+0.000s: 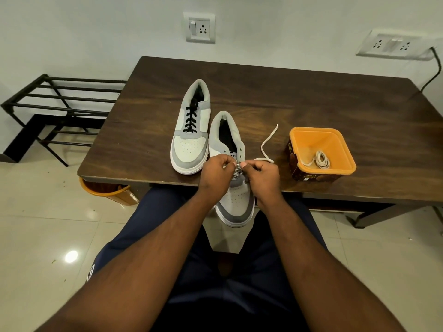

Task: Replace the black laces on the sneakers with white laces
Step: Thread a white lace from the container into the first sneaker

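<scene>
Two grey and white sneakers lie on the dark wooden table [311,99]. The far left sneaker [190,130] carries black laces [191,117]. The nearer sneaker [233,168] hangs over the table's front edge with its toe toward me. My left hand [215,174] and my right hand [262,176] meet over its lower eyelets, and each pinches part of a white lace [267,142]. One loose end of that lace trails up and to the right across the table. A second coiled white lace [320,160] rests inside the orange tub [345,154].
An orange basket [105,190] stands on the tiled floor under the table's left corner. A black metal rack [60,109] sits against the wall at left. Wall sockets and a black cable [434,73] are behind the table. My legs are under the table edge.
</scene>
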The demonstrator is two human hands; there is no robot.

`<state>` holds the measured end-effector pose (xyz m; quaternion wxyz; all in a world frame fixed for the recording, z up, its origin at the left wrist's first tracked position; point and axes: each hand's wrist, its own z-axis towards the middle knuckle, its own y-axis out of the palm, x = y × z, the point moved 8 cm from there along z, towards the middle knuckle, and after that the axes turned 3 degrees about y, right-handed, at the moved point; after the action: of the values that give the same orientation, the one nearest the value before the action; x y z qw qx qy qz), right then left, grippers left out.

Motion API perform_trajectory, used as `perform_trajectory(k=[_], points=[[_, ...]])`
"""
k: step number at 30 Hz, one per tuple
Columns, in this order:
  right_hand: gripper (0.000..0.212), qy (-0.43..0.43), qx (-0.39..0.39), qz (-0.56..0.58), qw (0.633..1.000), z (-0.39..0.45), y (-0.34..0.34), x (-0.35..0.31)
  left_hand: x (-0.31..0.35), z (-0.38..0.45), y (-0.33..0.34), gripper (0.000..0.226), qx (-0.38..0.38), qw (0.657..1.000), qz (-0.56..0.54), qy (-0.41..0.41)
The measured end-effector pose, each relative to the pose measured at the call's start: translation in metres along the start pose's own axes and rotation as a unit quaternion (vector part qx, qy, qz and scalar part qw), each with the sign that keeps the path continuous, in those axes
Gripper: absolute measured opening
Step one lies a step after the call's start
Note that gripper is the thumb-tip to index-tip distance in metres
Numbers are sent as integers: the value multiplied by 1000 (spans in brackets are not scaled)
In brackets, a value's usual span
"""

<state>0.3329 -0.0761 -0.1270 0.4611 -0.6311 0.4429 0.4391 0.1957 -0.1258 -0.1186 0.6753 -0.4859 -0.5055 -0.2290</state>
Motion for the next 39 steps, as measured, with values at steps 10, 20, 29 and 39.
perform_trajectory(k=[10,20,29,39], points=[[12,-30,3,-45,999,0,3,0,0,-5,2,20,63,997,41,-24],[18,44,-22,-23,999,3,2,1,5,-7,3,19,46,996,70,-31],[16,64,-132,-92,985,18,12,-15,13,-13,-9,53,14,941,331,74],[18,-145,61,-330,931,122,-68,-158,-3,-23,-10,50,67,951,291,79]])
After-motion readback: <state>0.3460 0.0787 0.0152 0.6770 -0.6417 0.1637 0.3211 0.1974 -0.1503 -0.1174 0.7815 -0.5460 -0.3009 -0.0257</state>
